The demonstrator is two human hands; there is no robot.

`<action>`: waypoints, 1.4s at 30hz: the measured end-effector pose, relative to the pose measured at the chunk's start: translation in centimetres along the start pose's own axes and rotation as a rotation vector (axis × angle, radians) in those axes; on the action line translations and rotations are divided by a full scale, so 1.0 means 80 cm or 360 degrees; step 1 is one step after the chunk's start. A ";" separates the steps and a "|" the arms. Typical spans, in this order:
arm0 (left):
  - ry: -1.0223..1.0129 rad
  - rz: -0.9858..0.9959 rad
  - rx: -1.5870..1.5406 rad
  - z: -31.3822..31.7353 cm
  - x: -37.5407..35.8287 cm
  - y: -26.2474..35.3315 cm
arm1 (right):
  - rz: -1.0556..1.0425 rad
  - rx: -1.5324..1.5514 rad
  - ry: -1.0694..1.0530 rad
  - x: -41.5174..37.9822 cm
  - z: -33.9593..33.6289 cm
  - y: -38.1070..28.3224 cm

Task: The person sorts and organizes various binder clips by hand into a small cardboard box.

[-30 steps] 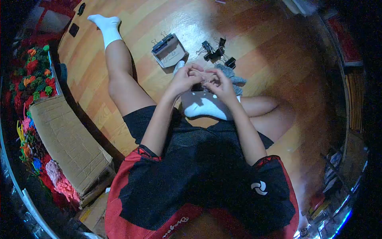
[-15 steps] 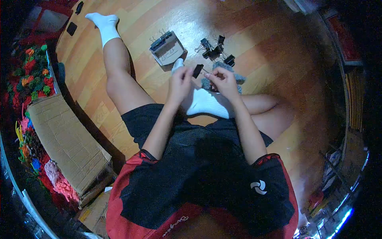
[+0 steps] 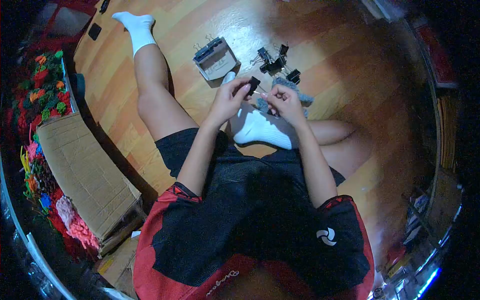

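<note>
A black binder clip [image 3: 254,84] is between my two hands, above my white-socked foot [image 3: 267,131]. My left hand [image 3: 227,101] pinches the clip's black body between thumb and fingers. The fingers of my right hand [image 3: 286,105] are closed on the clip's thin wire handle, which points to the right. Just beyond the hands stands a small open box [image 3: 216,72] with black binder clips clamped along its far edge. To its right, several more binder clips [image 3: 274,65] lie in a loose pile on the floor.
A grey fuzzy item [image 3: 295,89] lies behind my right hand. On the left are a cardboard box [image 3: 85,172] and colourful yarn-like tufts [image 3: 42,97]. My stretched leg [image 3: 155,95] crosses the wooden floor [image 3: 330,45]. A small dark object [image 3: 94,31] lies at the far left.
My left hand has moved slightly right and now grips the clip body, its thumb on it. The clip has tilted and shifted a little to the right. The whole view has shifted slightly.
</note>
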State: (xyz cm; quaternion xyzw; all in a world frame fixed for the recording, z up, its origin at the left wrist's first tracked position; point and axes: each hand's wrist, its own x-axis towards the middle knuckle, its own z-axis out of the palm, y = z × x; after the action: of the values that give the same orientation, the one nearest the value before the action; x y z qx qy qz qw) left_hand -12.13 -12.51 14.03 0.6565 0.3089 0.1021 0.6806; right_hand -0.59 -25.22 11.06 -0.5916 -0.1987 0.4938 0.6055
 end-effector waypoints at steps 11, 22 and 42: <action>0.0759 0.0670 0.1542 -0.080 0.089 -0.013 | -0.0075 -0.0391 0.0082 0.013 0.005 0.025; 0.0676 0.0607 0.1793 -0.061 0.111 -0.050 | -0.0084 -0.0571 0.0091 0.012 0.006 0.032; 0.0644 0.0726 0.2081 -0.058 0.129 -0.068 | -0.0339 -0.0533 0.0269 0.051 0.044 0.023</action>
State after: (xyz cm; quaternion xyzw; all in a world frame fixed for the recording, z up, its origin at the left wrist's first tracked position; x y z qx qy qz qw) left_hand -8.04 -3.66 6.15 0.9458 0.2821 0.1556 0.0396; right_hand -2.37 -20.38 8.76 -0.6989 -0.2880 0.3357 0.5621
